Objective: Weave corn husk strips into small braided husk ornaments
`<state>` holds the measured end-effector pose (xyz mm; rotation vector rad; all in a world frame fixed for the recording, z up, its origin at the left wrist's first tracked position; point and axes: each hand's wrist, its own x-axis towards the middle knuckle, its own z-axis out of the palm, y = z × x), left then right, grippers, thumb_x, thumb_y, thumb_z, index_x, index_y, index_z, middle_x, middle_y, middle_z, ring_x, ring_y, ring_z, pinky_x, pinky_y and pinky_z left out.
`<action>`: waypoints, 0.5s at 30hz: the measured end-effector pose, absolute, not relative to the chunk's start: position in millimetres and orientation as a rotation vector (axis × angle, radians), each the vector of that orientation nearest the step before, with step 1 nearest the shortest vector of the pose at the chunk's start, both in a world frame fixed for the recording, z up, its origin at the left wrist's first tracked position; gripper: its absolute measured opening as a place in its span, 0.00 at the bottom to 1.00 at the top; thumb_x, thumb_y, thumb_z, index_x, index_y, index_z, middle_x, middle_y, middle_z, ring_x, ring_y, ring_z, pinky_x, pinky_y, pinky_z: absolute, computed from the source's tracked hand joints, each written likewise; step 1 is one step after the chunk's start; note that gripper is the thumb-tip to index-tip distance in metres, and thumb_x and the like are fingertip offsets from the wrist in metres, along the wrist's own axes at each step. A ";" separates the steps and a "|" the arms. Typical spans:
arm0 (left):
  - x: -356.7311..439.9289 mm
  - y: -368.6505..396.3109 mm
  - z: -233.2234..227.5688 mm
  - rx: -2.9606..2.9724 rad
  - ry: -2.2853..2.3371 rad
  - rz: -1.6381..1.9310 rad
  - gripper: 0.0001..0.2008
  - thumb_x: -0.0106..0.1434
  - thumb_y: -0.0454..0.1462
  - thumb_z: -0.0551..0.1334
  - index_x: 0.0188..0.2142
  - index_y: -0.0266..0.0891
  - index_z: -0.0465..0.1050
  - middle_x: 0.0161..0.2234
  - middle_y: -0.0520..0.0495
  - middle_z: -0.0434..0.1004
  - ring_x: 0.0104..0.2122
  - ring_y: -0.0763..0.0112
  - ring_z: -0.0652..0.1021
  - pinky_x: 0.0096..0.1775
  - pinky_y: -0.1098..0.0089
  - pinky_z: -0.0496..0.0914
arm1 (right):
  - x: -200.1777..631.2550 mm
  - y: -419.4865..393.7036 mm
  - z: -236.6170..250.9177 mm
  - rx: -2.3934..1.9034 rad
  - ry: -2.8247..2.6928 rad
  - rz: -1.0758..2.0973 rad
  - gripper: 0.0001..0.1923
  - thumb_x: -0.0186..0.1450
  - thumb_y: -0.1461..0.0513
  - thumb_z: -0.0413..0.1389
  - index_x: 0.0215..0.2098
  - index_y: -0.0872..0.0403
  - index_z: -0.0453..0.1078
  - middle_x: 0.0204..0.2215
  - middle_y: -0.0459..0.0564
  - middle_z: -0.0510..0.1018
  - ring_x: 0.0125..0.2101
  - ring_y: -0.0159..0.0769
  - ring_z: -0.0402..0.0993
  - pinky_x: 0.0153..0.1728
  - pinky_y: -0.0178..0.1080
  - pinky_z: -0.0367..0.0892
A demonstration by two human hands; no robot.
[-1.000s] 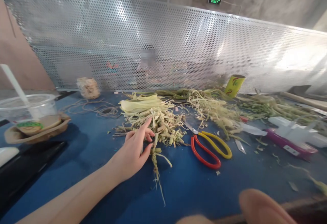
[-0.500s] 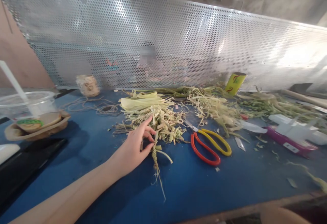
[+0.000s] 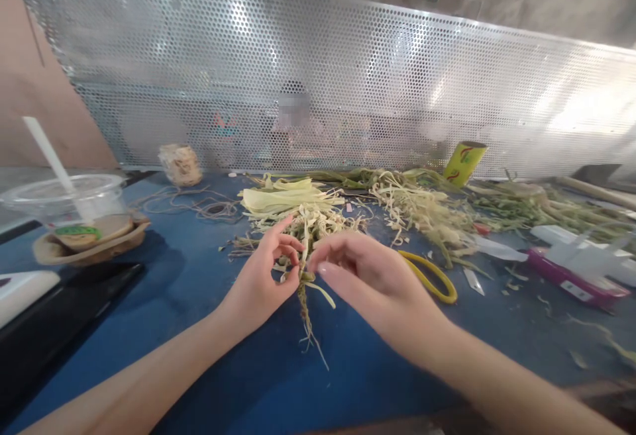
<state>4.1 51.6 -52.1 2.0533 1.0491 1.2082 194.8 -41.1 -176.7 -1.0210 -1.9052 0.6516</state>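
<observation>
Braid of dry, yellow-green plant fibre (image 3: 303, 305) trails toward six o'clock across the smooth blue tabletop (image 3: 193, 269), its thin, thread-like ends loose. Our left hand (image 3: 262, 281), at the braid's nine o'clock, grasps its upper part between thumb and fingers; our right hand (image 3: 380, 283), at three, curls close beside it, though we cannot tell whether that grip has closed on any strand. At twelve we see a heap of pale, shredded plant strips (image 3: 322, 218), backed by a flat bundle of light-green leaves (image 3: 278, 196). A yellow looped handle (image 3: 448, 289) shows beyond our right hand; a beige twine roll (image 3: 181, 165) stands at ten.
</observation>
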 end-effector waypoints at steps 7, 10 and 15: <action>2.5 45.6 -43.1 1.672 0.968 1.334 0.36 0.52 0.31 0.60 0.58 0.36 0.45 0.36 0.48 0.67 0.35 0.73 0.74 0.38 0.70 0.70 | 156.2 43.1 -10.0 -1.154 -2.028 0.540 0.04 0.57 0.68 0.54 0.30 0.53 0.68 0.23 0.42 0.68 0.24 0.27 0.62 0.27 0.31 0.60; 3.4 39.1 -37.9 1.560 0.978 1.363 0.36 0.53 0.32 0.62 0.58 0.39 0.46 0.35 0.50 0.68 0.35 0.73 0.74 0.33 0.74 0.70 | 156.6 31.9 -26.8 -1.124 -1.954 0.544 0.03 0.58 0.66 0.53 0.30 0.52 0.66 0.24 0.42 0.68 0.24 0.27 0.62 0.25 0.30 0.59; 4.3 27.8 -32.8 1.534 0.899 1.431 0.32 0.54 0.30 0.60 0.56 0.44 0.51 0.34 0.52 0.68 0.34 0.75 0.75 0.34 0.74 0.72 | 160.5 25.0 -32.1 -1.040 -1.870 0.546 0.06 0.56 0.68 0.54 0.30 0.52 0.63 0.26 0.42 0.69 0.22 0.25 0.60 0.25 0.30 0.60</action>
